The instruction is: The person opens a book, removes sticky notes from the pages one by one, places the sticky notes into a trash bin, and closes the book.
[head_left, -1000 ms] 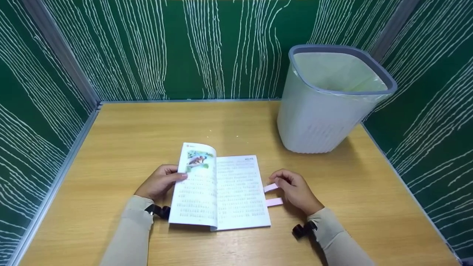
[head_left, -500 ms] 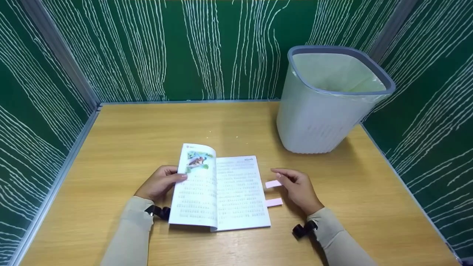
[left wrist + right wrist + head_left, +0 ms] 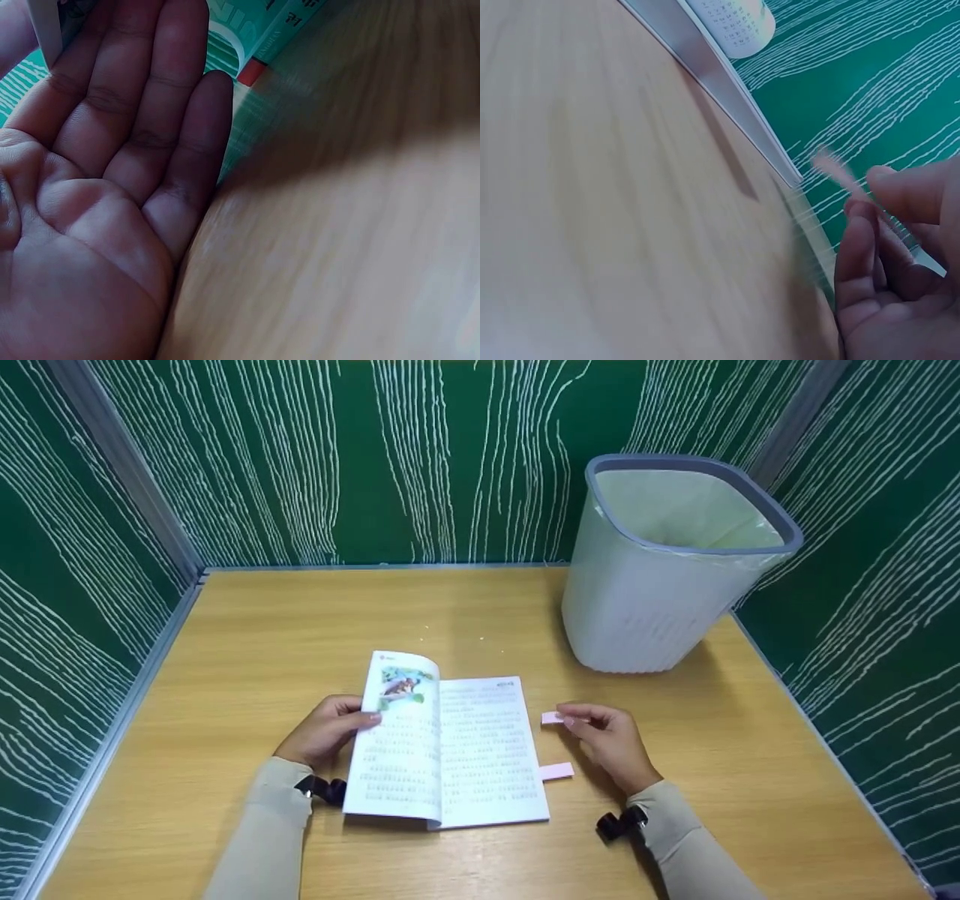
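An open book [image 3: 491,757] lies on the table, its left pages raised and showing a coloured picture at the top. My left hand [image 3: 322,731] holds those pages, thumb on the printed side and fingers behind; in the left wrist view the fingers [image 3: 124,97] lie behind the book. Right of the book, my right hand [image 3: 607,742] pinches a pink paper strip [image 3: 551,718] between thumb and index finger, its free end close to the page edge. In the right wrist view the strip [image 3: 836,171] is blurred. A second pink strip [image 3: 556,771] sticks out from the book's right edge.
A white bin [image 3: 637,600] with a grey rim and a pale liner stands at the back right of the wooden table [image 3: 315,622]. Green panels [image 3: 510,457] with white lines enclose the back and sides. Tiny white specks lie behind the book.
My right hand has drawn the upper pink strip away from the book's right edge, slightly up and to the right. The left hand, the book and the lower strip have stayed put.
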`<state>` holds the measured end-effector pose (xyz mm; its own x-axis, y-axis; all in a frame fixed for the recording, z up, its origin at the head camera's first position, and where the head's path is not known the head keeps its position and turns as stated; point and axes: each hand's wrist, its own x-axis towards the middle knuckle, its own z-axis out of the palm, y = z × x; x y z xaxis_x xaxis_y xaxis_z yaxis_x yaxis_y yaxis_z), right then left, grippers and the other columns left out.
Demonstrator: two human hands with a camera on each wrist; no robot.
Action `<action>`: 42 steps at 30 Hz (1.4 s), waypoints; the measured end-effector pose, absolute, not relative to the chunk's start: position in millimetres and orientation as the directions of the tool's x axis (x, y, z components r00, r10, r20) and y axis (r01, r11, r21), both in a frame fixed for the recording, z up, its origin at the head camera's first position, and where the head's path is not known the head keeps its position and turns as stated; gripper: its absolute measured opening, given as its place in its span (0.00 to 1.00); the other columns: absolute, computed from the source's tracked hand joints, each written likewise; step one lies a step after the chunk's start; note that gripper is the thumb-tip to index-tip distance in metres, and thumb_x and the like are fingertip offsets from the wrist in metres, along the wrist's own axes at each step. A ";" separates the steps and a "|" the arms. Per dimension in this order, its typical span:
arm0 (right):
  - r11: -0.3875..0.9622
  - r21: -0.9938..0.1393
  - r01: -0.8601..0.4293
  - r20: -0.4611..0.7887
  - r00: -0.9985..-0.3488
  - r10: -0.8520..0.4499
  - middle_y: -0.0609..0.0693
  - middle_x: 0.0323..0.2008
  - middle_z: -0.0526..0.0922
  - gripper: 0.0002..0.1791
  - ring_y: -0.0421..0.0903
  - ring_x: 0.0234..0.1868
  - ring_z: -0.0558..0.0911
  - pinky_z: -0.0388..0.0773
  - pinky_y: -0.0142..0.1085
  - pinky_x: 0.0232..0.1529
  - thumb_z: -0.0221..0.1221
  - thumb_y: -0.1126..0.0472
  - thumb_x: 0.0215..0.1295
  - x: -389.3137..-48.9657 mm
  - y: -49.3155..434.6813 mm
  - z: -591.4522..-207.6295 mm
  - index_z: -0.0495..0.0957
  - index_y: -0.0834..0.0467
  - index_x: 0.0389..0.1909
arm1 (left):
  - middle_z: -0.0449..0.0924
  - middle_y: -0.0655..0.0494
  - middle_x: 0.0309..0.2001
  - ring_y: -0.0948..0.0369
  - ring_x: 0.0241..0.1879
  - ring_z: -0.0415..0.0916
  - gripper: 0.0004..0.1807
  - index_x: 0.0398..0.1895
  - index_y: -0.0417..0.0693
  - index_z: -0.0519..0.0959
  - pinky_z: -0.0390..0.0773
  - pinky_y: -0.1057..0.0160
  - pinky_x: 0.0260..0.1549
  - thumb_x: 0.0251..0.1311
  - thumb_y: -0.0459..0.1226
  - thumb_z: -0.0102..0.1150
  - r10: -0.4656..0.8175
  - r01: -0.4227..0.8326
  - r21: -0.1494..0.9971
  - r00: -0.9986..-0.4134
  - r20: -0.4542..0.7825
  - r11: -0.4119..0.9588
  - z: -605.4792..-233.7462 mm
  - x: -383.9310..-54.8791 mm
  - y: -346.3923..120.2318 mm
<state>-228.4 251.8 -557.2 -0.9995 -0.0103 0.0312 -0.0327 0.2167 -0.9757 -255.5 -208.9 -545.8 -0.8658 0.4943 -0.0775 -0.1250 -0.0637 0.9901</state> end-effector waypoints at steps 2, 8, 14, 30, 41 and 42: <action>0.246 -0.969 -0.034 0.033 -0.999 -0.011 0.56 0.51 0.89 0.12 0.41 0.52 0.84 0.81 0.28 0.51 0.69 0.67 0.65 -229.1 252.6 -557.8 0.88 0.59 0.49 | 0.90 0.49 0.47 0.57 0.45 0.87 0.18 0.57 0.31 0.82 0.84 0.61 0.51 0.70 0.35 0.61 0.489 -0.131 0.990 -0.868 -0.086 -0.059 -545.6 -254.9 -209.1; 0.281 -0.959 -0.043 0.042 -0.999 -0.008 0.53 0.49 0.90 0.10 0.42 0.54 0.84 0.80 0.28 0.54 0.69 0.66 0.65 -231.1 250.9 -558.9 0.90 0.57 0.47 | 0.89 0.48 0.49 0.56 0.46 0.87 0.18 0.57 0.32 0.82 0.84 0.60 0.53 0.70 0.36 0.62 0.478 -0.137 0.989 -0.873 -0.098 -0.047 -544.7 -254.6 -209.4; 0.155 -0.988 -0.012 0.011 -1.000 -0.006 0.56 0.47 0.90 0.12 0.45 0.48 0.88 0.86 0.33 0.48 0.69 0.63 0.66 -230.9 251.3 -559.7 0.88 0.62 0.49 | 0.89 0.48 0.49 0.56 0.48 0.87 0.18 0.56 0.33 0.83 0.82 0.61 0.56 0.69 0.37 0.65 0.463 -0.157 0.987 -0.878 -0.119 -0.044 -544.7 -254.2 -207.7; 0.151 -0.980 -0.130 0.144 -0.986 0.082 0.55 0.28 0.86 0.14 0.47 0.28 0.85 0.84 0.36 0.28 0.70 0.57 0.66 -235.0 250.2 -530.0 0.83 0.65 0.39 | 0.89 0.47 0.49 0.56 0.46 0.87 0.19 0.57 0.33 0.83 0.84 0.60 0.52 0.69 0.38 0.65 0.454 -0.190 0.980 -0.879 -0.145 -0.055 -544.9 -252.2 -208.1; 0.189 -0.858 -0.478 0.463 -0.878 -0.119 0.58 0.27 0.87 0.08 0.42 0.27 0.86 0.84 0.29 0.29 0.69 0.69 0.65 -245.2 259.7 -469.9 0.78 0.68 0.34 | 0.89 0.47 0.48 0.56 0.46 0.87 0.19 0.56 0.33 0.83 0.84 0.60 0.52 0.69 0.37 0.64 0.455 -0.177 0.983 -0.881 -0.132 -0.057 -546.2 -252.8 -207.8; 0.188 -0.851 -0.490 0.473 -0.871 -0.131 0.59 0.28 0.87 0.09 0.43 0.27 0.86 0.84 0.30 0.29 0.69 0.70 0.64 -245.5 260.3 -466.4 0.77 0.68 0.35 | 0.90 0.48 0.48 0.56 0.46 0.87 0.18 0.56 0.32 0.83 0.84 0.60 0.53 0.69 0.37 0.64 0.457 -0.171 0.984 -0.880 -0.127 -0.056 -546.5 -252.8 -208.3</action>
